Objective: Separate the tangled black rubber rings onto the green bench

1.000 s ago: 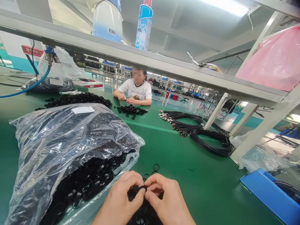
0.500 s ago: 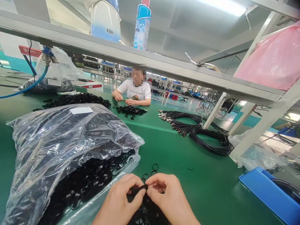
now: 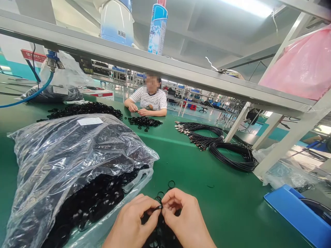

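Observation:
Low in the head view, a small black ring [image 3: 158,207] is pinched between the thumb and forefinger of my left hand [image 3: 134,220]. My right hand [image 3: 186,215] closes its thumb and fingertips on the ring's other side, and the two hands nearly touch. Much of the ring is hidden by the fingers. A heap of black rings [image 3: 159,236] lies under my hands, with a loose ring [image 3: 171,184] just beyond them. To the left, a large clear plastic bag [image 3: 74,144] lies with its mouth open, and many black rings [image 3: 100,199] fill it.
Coiled black cables [image 3: 230,156] lie at the right by a shelf post [image 3: 278,148], near a blue bin [image 3: 297,213]. Across the green table [image 3: 212,203], a person in a striped shirt [image 3: 152,100] handles pieces by more black rings [image 3: 144,121]. A shelf beam [image 3: 165,65] crosses overhead.
My right hand has shifted slightly up, and the ring between the fingertips has turned a little. The person opposite has brought their hands closer together.

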A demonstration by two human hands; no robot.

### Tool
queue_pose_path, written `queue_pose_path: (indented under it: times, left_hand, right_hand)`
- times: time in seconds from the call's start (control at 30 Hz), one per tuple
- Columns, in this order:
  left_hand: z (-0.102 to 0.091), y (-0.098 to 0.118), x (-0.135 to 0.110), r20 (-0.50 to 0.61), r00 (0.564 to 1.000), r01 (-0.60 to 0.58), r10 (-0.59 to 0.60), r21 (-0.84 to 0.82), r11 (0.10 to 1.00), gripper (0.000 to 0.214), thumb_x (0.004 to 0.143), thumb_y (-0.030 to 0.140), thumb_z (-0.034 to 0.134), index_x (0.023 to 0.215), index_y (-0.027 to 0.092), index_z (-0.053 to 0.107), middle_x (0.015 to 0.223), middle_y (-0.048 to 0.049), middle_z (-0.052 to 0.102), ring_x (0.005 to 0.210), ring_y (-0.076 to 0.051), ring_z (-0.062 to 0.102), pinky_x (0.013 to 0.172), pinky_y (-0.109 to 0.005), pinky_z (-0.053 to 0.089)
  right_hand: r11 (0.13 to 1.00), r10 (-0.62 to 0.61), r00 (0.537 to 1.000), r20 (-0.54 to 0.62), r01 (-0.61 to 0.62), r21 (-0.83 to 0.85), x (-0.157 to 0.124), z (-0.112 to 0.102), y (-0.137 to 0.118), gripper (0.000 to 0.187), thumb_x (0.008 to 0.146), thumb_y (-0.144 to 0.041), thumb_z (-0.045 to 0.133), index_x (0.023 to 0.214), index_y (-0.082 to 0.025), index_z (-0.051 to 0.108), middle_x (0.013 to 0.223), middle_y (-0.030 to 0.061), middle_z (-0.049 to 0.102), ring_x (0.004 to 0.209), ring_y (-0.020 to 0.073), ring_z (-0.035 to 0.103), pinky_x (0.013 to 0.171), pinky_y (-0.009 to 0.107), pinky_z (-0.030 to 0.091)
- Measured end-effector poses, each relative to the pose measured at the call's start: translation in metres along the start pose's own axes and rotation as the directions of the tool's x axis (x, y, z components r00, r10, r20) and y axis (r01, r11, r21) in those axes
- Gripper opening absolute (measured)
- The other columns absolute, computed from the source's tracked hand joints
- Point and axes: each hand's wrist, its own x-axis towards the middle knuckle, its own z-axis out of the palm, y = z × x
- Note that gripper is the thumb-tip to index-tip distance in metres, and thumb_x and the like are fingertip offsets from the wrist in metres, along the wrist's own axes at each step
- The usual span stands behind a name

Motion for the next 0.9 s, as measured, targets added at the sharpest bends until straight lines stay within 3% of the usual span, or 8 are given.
queue_pose_path:
  times: [0.1,0.23,0.43,0.63,0.73,0.83,0.9]
  left_hand:
    - [0.001,0.0,-0.002,0.008,1.0,-0.012,0.012,0.035,0.999,0.02,0.088,0.025,0.046,0.085,0.027,0.066,0.08,0.0021,0.065,0.076,-0.015,0.061,0.068,-0.025,0.046]
    - [0.004,-0.001,-0.004,-0.067,0.997,-0.042,0.049,0.112,0.993,0.016,0.089,0.027,0.047,0.086,0.028,0.064,0.075,0.0038,0.063,0.069,-0.015,0.06,0.061,-0.025,0.045]
    - [0.005,-0.001,-0.008,-0.09,0.987,-0.112,0.136,0.237,0.965,0.017,0.09,0.027,0.046,0.087,0.029,0.063,0.072,0.0045,0.062,0.067,-0.015,0.06,0.056,-0.025,0.043]
    - [0.004,0.003,-0.006,-0.031,0.998,-0.049,0.06,0.265,0.963,0.02,0.088,0.022,0.04,0.079,0.024,0.058,0.074,0.0021,0.06,0.072,-0.018,0.058,0.063,-0.029,0.042]
    - [0.001,0.006,-0.003,-0.044,0.999,0.028,-0.018,0.228,0.973,0.016,0.085,0.02,0.039,0.075,0.023,0.051,0.072,0.0029,0.055,0.069,-0.017,0.054,0.062,-0.029,0.038]
    - [-0.004,0.009,0.001,-0.07,0.988,0.143,-0.134,0.15,0.978,0.014,0.084,0.021,0.039,0.073,0.023,0.047,0.068,0.0043,0.051,0.063,-0.016,0.05,0.06,-0.028,0.035]
    - [-0.006,0.01,0.002,-0.034,0.988,0.152,-0.151,0.013,0.988,0.015,0.084,0.023,0.037,0.074,0.023,0.049,0.068,0.0042,0.052,0.064,-0.016,0.049,0.06,-0.028,0.035]
  right_hand:
    - [1.0,0.004,1.0,-0.017,-0.005,-0.03,0.0,0.002,-0.002,0.015,0.063,-0.007,0.05,0.07,-0.018,0.057,0.062,-0.0028,0.058,0.055,0.0104,0.051,0.055,0.021,0.041]
    - [0.999,0.005,0.999,-0.054,-0.007,-0.043,0.0,0.002,-0.006,0.015,0.061,-0.004,0.046,0.062,-0.02,0.046,0.057,-0.006,0.048,0.053,0.0085,0.043,0.051,0.02,0.034]
    - [0.998,0.012,1.0,0.003,-0.012,-0.065,-0.004,0.0,-0.007,0.016,0.063,-0.005,0.045,0.066,-0.02,0.045,0.059,-0.0066,0.046,0.054,0.009,0.043,0.052,0.02,0.034]
    - [0.99,-0.012,1.0,0.021,0.015,-0.144,-0.006,0.004,-0.004,0.016,0.063,-0.004,0.044,0.064,-0.02,0.045,0.057,-0.0068,0.045,0.054,0.0091,0.043,0.052,0.02,0.033]
    - [0.99,-0.021,0.999,-0.029,0.017,-0.137,-0.002,0.004,-0.001,0.016,0.062,-0.004,0.044,0.062,-0.021,0.042,0.056,-0.0071,0.043,0.053,0.009,0.04,0.051,0.02,0.031]
    - [0.993,-0.021,0.995,-0.093,0.01,-0.117,0.001,0.002,0.0,0.017,0.062,-0.005,0.043,0.061,-0.021,0.038,0.057,-0.0074,0.04,0.054,0.009,0.037,0.051,0.021,0.029]
    - [0.992,-0.025,0.995,-0.099,0.012,-0.125,0.001,0.0,0.0,0.016,0.062,-0.006,0.043,0.061,-0.021,0.038,0.057,-0.0076,0.039,0.054,0.009,0.036,0.051,0.021,0.028]
